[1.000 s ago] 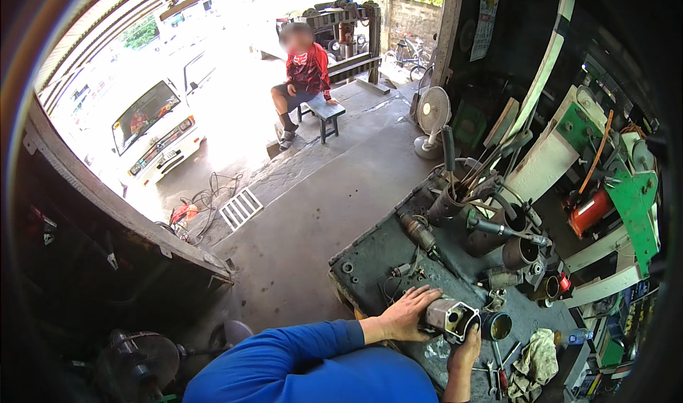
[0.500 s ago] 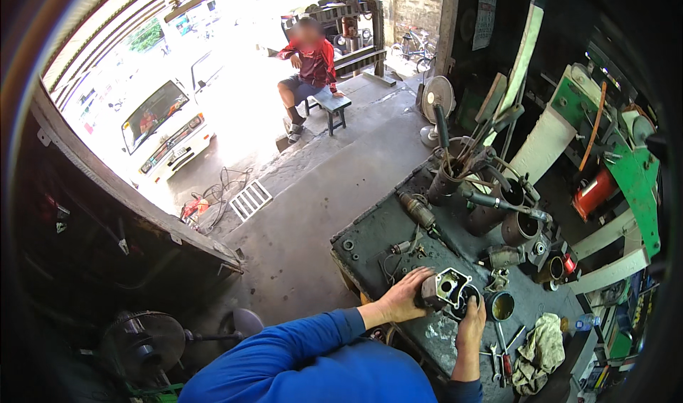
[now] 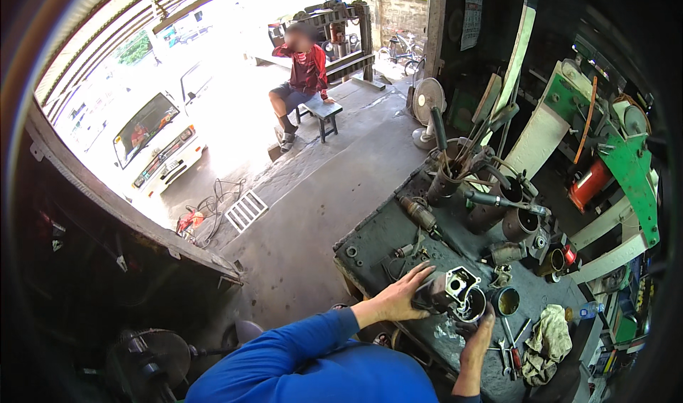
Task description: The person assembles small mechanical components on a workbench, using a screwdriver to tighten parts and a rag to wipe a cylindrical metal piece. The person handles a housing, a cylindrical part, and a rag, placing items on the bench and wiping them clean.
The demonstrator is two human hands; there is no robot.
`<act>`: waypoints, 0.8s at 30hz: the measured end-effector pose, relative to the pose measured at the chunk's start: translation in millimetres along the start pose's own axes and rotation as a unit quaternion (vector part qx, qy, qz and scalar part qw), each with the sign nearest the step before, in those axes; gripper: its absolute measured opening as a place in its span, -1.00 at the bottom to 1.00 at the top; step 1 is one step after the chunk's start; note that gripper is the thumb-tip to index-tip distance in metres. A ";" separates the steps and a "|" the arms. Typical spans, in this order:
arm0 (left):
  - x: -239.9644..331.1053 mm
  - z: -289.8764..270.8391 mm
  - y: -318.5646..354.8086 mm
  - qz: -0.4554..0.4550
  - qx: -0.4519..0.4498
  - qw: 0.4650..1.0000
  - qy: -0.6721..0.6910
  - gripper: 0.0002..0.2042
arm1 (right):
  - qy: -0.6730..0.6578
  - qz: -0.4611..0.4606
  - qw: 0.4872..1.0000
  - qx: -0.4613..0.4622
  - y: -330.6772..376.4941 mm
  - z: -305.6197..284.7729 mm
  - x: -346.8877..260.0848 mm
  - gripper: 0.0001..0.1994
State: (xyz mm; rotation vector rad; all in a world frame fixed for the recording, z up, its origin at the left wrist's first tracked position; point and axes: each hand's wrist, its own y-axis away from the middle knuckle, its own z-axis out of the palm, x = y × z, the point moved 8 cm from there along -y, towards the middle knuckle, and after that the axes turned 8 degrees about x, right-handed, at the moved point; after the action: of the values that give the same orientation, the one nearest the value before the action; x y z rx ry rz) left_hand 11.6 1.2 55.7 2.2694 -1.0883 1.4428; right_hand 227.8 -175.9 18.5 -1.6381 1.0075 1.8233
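Note:
Over the dark workbench (image 3: 370,243), both my hands hold a dark metal machine housing (image 3: 442,289). It has a pale, flat flange face with an opening and a round ring-shaped mouth beside it. My left hand (image 3: 398,300) grips the housing's left side, its fingers along the body. Cupped around the lower right side near the round mouth is my right hand (image 3: 475,342), thumb up; its other fingers are partly hidden. Just right of it stands a small round tin (image 3: 506,301) with a brownish content. Wrenches (image 3: 504,359) and a red-handled screwdriver (image 3: 515,354) lie close by.
A crumpled rag (image 3: 548,342) lies at the bench's right. Behind are a corded power tool (image 3: 418,212) and metal cans (image 3: 442,186) of tools. A fan (image 3: 428,101) stands beyond. Outside, a person in red (image 3: 307,69) sits on a bench (image 3: 321,110) near a white vehicle (image 3: 158,143).
The housing has tipped and shifted slightly right and down, its round mouth now showing more. My right hand has moved lower, its grip loosened. The view has shifted a little.

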 end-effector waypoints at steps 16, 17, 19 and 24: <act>-162.6 -248.8 59.6 -0.076 0.028 0.986 -0.145 -0.52 | 0.425 -0.137 0.885 -0.131 119.2 187.6 37.6 -0.66; -177.7 -253.9 62.9 -0.121 0.015 0.984 -0.128 -0.53 | 0.463 -0.135 0.862 -0.155 124.1 202.3 40.5 -0.63; -193.3 -258.4 64.5 -0.134 -0.018 0.983 -0.122 -0.54 | 0.469 -0.068 0.865 -0.162 132.1 211.9 50.9 -0.62; -198.5 -245.4 42.2 -0.098 -0.086 0.984 -0.122 -0.55 | 0.574 0.102 0.800 -0.142 170.3 172.6 86.1 -0.56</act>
State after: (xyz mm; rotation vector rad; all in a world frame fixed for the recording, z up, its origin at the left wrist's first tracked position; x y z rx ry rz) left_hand -230.7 199.3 -3.2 2.3937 -0.9778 0.9778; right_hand -24.0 -154.6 -30.2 -3.0392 1.4190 0.9438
